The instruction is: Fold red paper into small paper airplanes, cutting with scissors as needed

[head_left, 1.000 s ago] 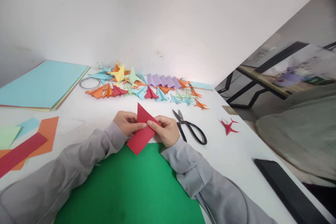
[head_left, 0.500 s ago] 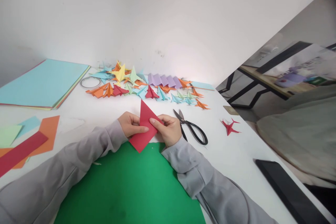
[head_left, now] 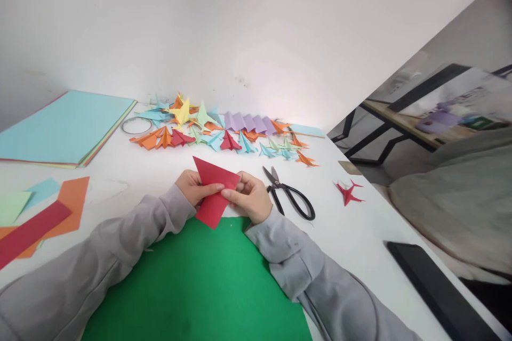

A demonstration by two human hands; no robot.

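Observation:
A folded piece of red paper (head_left: 215, 175) is held between both hands, above the far edge of a green sheet (head_left: 196, 282). My left hand (head_left: 195, 187) pinches it from the left, thumb lying across its front. From the right, my right hand (head_left: 253, 197) grips it with the thumb on the front and fingers behind. The thumb tips nearly meet at the paper's middle. Its upper part slants up to the left, and the lower part hangs below the thumbs. Black-handled scissors (head_left: 294, 195) lie partly spread, just right of my right hand.
Folded paper planes (head_left: 230, 141) in several colours line the wall side of the table. Large coloured sheets (head_left: 64, 128) are stacked at left, with paper pieces (head_left: 72, 205) nearer. A red folded plane (head_left: 349, 193) and a black flat device (head_left: 434, 287) lie at right.
The red paper has turned between my hands, its top corner tipping to the left. Both thumbs have shifted closer together near its middle. Other things stay put.

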